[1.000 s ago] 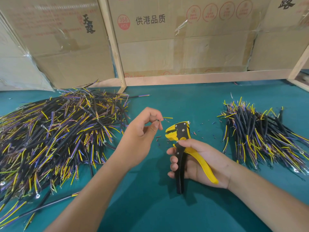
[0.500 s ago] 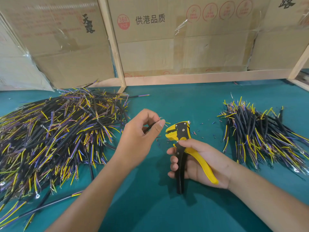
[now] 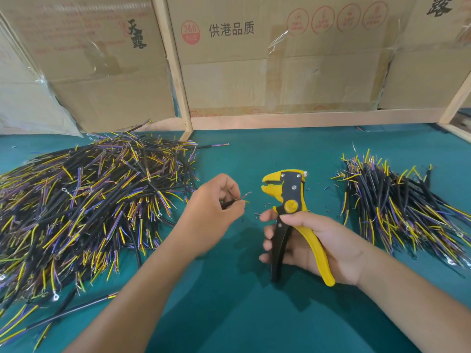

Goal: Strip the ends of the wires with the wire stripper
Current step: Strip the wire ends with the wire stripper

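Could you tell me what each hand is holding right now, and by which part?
The left hand pinches a wire near its end; the right hand grips the wire stripper by its handles.

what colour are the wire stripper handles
One yellow, one black, on the wire stripper in the right hand; head view.

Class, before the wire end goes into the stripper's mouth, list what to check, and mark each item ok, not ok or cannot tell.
1. Right hand grips the wire stripper by both handles: ok.
2. Stripper's mouth faces the wire: ok.
3. Left hand pinches the wire: ok.
4. Wire end inside the mouth: not ok, they are apart.
5. Which core will be stripped: cannot tell.
6. Cut scraps litter the green table beneath: not ok.
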Tool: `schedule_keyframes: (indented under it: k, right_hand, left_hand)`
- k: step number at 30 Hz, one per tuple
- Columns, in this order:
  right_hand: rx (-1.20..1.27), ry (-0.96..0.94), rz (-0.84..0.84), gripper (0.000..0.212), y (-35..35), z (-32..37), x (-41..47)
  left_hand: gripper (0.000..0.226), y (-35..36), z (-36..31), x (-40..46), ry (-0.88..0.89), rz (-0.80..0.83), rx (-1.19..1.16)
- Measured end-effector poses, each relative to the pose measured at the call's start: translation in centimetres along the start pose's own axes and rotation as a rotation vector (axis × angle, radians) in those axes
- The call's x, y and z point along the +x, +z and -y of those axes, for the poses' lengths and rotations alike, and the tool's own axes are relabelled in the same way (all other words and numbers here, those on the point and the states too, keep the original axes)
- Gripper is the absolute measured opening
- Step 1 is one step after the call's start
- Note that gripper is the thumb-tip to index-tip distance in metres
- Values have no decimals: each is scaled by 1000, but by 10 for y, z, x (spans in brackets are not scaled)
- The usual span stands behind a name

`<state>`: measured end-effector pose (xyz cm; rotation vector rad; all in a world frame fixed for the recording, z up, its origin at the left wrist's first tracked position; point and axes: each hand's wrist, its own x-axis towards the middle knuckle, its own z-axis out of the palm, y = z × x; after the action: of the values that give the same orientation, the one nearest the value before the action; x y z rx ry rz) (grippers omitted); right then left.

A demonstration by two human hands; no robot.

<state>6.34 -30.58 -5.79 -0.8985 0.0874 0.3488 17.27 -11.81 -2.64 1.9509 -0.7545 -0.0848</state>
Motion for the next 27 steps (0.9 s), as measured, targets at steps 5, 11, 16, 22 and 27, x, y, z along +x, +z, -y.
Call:
schedule_keyframes:
  k: [5, 11, 16, 22, 27]
  right_hand:
    - [-57, -26, -2, 32, 8, 5, -8]
    - [-139, 8, -4, 25, 13, 4, -11]
    - [-218, 24, 46, 24, 11, 5, -12]
    - [-232, 42, 93, 25, 11, 5, -14]
    - [-241, 48, 129, 19, 11, 5, -14]
  left_hand:
    - [22, 0, -1, -1, 85, -76, 102]
    - [15, 2, -8, -6, 203, -111, 158]
    - [12, 1, -9, -6, 274, -116, 243]
    - [12, 0, -11, -5, 308, -140, 291]
    - [10, 0, -14, -6, 319, -147, 308]
